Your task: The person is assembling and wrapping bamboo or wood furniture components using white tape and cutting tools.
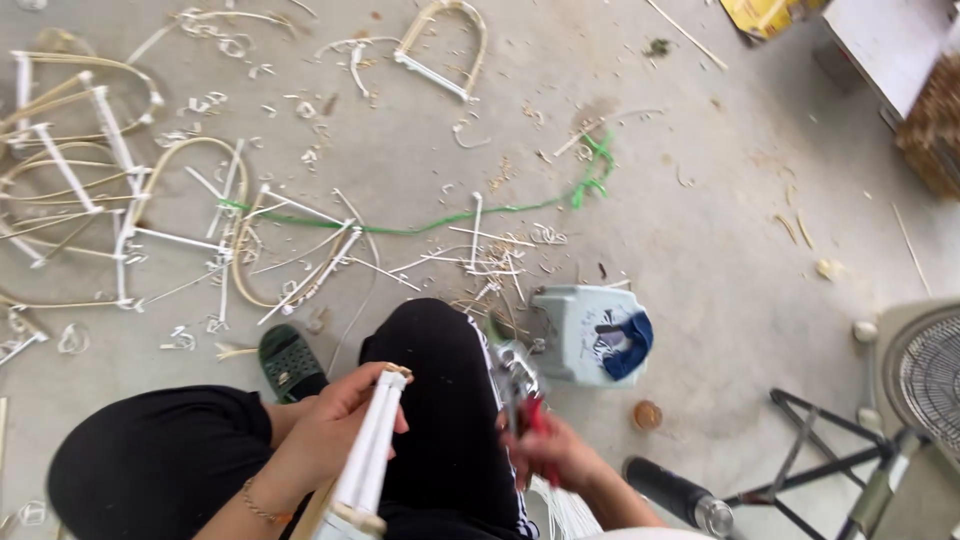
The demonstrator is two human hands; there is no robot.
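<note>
My left hand (325, 430) grips a bundle of white-wrapped cane rods (372, 450) that stands tilted over my lap. My right hand (555, 450) holds red-handled pliers (515, 385) with metal jaws pointing up, just right of my black-trousered knee (435, 350). The two hands are a short distance apart. A thin bracelet shows on my left wrist. White strands (565, 510) hang below my right hand.
Bent cane frames bound in white (120, 190) lie on the concrete floor at left, another arch (445, 50) at the top. A green cord (480, 212) crosses the floor among shavings. A small pale stool (590, 335), a fan (925, 380) and a black stand (800, 460) are at right.
</note>
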